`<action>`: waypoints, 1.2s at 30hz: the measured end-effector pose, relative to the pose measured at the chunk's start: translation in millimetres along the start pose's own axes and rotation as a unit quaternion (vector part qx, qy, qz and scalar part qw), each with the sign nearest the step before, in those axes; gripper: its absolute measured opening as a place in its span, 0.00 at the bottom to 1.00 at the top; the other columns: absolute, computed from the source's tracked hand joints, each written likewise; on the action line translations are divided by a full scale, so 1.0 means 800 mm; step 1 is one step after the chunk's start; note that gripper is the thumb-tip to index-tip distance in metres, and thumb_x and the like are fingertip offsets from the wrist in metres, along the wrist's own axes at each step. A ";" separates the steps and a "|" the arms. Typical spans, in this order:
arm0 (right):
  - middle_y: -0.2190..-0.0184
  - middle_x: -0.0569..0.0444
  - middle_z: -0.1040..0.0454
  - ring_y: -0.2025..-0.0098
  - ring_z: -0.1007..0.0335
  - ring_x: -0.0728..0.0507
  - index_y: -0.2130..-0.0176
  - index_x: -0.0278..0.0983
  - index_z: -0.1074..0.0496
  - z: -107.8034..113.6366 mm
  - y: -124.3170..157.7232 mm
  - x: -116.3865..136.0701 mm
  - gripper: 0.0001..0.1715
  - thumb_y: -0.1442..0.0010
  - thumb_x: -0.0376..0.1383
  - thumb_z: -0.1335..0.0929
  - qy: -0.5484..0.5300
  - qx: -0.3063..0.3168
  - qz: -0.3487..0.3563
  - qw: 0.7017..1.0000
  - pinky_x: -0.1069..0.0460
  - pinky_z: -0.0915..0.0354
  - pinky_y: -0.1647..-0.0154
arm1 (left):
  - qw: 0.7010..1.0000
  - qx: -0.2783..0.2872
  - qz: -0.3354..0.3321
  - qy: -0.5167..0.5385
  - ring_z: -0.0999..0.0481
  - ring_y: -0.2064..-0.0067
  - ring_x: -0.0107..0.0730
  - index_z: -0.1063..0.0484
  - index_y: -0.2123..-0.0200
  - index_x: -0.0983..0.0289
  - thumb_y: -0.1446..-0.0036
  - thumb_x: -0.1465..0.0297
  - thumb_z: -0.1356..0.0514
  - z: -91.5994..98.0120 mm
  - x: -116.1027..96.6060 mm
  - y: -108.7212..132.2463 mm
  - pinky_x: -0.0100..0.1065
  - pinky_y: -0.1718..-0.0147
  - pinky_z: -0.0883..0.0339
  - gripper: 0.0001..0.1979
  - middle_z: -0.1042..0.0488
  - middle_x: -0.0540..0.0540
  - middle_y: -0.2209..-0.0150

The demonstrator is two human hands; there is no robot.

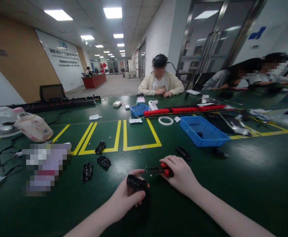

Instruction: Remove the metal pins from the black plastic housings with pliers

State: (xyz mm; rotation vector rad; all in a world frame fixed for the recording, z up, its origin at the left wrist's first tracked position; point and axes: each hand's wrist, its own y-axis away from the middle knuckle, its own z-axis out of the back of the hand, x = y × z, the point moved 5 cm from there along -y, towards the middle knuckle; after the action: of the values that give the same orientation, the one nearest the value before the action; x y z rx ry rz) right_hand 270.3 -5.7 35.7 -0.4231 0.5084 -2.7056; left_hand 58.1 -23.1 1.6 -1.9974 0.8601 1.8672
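the green desk (232,200) spreads across most of what i see, and both forearms reach in from its near edge toward the middle. well past the right hand, nearer the desk's far edge and off to the right, i have a blue bin (208,142).

the right hand (180,172) is closed around the pliers (167,172). the left hand (124,197) is clamped on a black housing (136,182), which sits in its fingers just above the desk: the thumb presses on the side toward the near edge, and the index finger stretches along the side toward the far edge.

the pliers have red grips and a slim dark nose, pointed left at that index fingertip; i cannot tell how tightly the nose is shut.

the housing looks short, chunky and rounded, dark and slightly glossy, with finer detail lost in shadow. it lies left of the pliers, apart from them and a little closer to the near edge.

a similar black piece (182,153) rests just beyond the right hand, and three dark parts (104,162) lie loose on the desk's left half.

smallest, i make out a silvery bit (145,168) at the pliers' tip and a pale fleck (151,175) between the hands.
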 end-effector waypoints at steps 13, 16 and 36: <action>0.58 0.48 0.25 0.55 0.29 0.38 0.57 0.39 0.27 0.002 -0.001 0.007 0.22 0.46 0.49 0.28 0.019 0.038 0.014 0.999 0.41 0.35 0.53 | 0.998 -0.034 0.046 -0.031 0.38 0.81 0.24 0.57 0.36 0.64 0.35 0.59 0.56 0.047 0.011 -0.013 0.24 0.81 0.50 0.28 0.28 0.50 0.74; 0.58 0.47 0.26 0.55 0.30 0.38 0.56 0.38 0.27 0.000 -0.001 0.006 0.21 0.44 0.49 0.30 0.016 0.040 0.026 0.999 0.40 0.36 0.52 | 0.982 -0.018 0.021 -0.185 0.35 0.75 0.26 0.40 0.44 0.67 0.32 0.58 0.57 0.043 -0.017 0.000 0.28 0.75 0.44 0.23 0.30 0.51 0.73; 0.46 0.47 0.30 0.46 0.33 0.33 0.37 0.46 0.41 0.092 0.189 -0.005 0.32 0.39 0.39 0.34 0.052 -0.168 -0.006 0.984 0.34 0.39 0.44 | 0.730 -0.025 -0.066 -0.680 0.27 0.68 0.27 0.27 0.62 0.64 0.34 0.65 0.52 0.041 -0.063 0.019 0.30 0.68 0.35 0.15 0.29 0.56 0.53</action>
State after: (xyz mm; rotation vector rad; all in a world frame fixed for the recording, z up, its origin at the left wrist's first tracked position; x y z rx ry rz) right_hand 342.9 -157.2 40.1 -0.3725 1.0026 -2.6666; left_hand 23.1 -4.8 49.4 -0.2315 0.1628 2.4590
